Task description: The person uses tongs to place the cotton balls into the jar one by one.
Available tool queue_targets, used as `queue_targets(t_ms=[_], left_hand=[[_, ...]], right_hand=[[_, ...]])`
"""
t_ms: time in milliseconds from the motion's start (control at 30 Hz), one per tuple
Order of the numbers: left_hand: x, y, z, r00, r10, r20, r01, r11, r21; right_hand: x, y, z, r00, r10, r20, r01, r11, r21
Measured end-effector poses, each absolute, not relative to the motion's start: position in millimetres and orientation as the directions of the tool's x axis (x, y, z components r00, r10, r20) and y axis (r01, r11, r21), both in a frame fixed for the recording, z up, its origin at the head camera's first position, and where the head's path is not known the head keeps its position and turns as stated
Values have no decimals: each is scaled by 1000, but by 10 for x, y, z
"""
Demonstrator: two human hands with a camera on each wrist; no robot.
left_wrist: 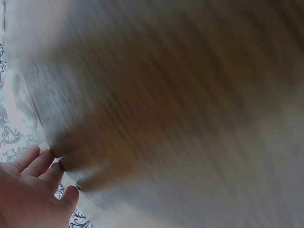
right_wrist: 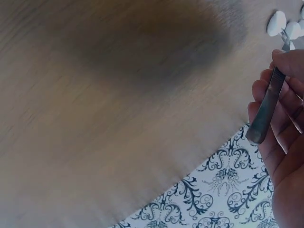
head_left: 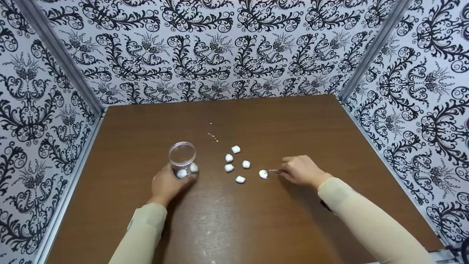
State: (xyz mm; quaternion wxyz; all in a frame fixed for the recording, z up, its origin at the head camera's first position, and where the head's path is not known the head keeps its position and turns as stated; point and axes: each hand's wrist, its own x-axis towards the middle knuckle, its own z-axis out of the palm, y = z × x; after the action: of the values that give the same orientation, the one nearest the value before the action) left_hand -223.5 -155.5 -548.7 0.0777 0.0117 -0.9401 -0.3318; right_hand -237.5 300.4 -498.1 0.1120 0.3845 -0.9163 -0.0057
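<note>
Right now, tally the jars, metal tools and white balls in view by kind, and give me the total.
Clear jar: 1
Metal tool: 1
White balls: 8 visible (5 loose on the table, 1 at the tool's tip, 2 showing through the jar)
Total: 10 visible

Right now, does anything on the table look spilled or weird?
Yes, tiny pale specks on the table, farther back than the loose white balls. They look odd, like stray crumbs, but they're too small to tell.
</note>
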Motion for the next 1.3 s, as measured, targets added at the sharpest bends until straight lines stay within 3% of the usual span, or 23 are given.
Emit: queue_targets(t_ms=[267,733,1300], left_hand=[[-2243,-1543,-5501,-987,-80,139,25,777,630],[-2253,-1531,-5463,-987,-80,140,23,792,610],[-2245,-1564,-5479,-990,-82,119,6,798,603]], right_hand=[[-2410,2995,-4955,-679,-698,227,-695,711,107],[-2598,2820,-4625,-600,-721,346,-738,666,110],[-2956,1659,-4105,-463,-764,448,-814,567,126]])
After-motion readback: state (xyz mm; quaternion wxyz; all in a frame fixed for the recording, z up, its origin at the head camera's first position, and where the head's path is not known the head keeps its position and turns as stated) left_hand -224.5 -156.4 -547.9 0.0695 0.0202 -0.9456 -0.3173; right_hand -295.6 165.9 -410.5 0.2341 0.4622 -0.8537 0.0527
